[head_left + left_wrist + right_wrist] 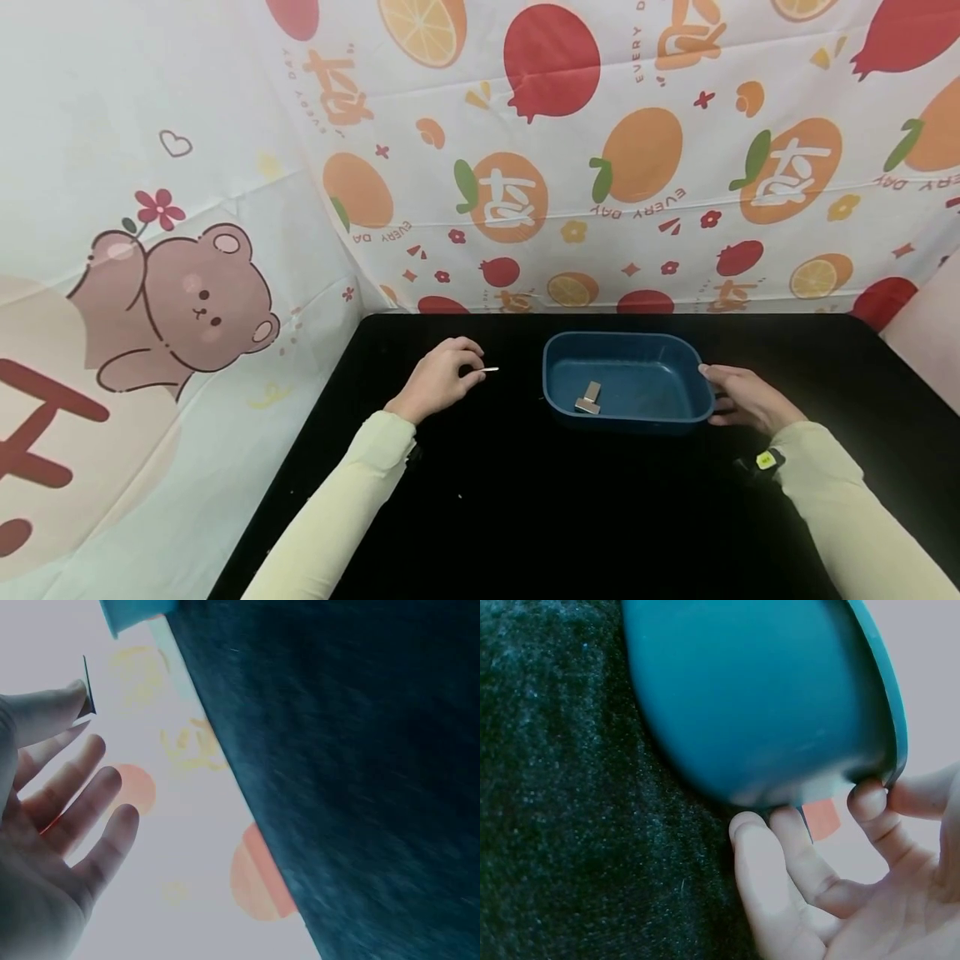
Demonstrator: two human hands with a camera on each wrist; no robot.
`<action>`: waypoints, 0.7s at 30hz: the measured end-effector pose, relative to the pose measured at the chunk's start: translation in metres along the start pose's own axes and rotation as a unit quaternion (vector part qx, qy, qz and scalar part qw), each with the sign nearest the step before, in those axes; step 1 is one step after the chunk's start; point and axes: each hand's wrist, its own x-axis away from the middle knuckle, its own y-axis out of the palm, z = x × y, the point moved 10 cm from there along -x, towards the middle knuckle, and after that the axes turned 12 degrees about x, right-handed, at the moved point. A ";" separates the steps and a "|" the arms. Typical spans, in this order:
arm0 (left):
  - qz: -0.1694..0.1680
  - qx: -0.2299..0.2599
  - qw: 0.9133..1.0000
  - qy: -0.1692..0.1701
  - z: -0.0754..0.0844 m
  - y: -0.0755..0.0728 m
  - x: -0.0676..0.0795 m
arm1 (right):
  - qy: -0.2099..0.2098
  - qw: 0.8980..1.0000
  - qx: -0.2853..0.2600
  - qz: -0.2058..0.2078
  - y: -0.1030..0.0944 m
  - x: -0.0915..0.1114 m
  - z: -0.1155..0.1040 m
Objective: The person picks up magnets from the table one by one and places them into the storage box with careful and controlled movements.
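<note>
My left hand is held over the left part of the black table, to the left of the blue plastic bin. Between thumb and index finger it pinches a small thin flat piece, seen nearly edge-on, also at the thumb tip in the left wrist view; its kind is unclear. At the bin's right end, my right hand grips the blue plastic bin by its rim, with other fingertips against the outer wall in the right wrist view. Two small metallic rectangular pieces lie inside the bin, toward its left front.
The black table spreads in front of both arms. Behind it hangs a fruit-print cloth, and a bear-print cloth covers the left side. A tiny pale speck lies on the tabletop.
</note>
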 end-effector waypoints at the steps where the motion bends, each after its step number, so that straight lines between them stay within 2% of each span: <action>1: 0.001 -0.003 1.000 0.003 0.004 0.000 -0.003 | 0.000 1.000 0.002 0.000 0.000 0.000 0.000; 7: 0.008 -0.008 1.000 0.020 0.029 0.000 -0.023 | -0.002 1.000 0.007 -0.002 -0.001 0.000 0.001; 11: 0.015 -0.001 1.000 0.027 0.039 0.000 -0.031 | -0.007 1.000 0.011 -0.006 -0.002 0.001 0.002; 21: 0.008 -0.002 1.000 0.025 0.048 0.003 -0.044 | -0.009 1.000 0.010 -0.015 0.000 0.000 -0.002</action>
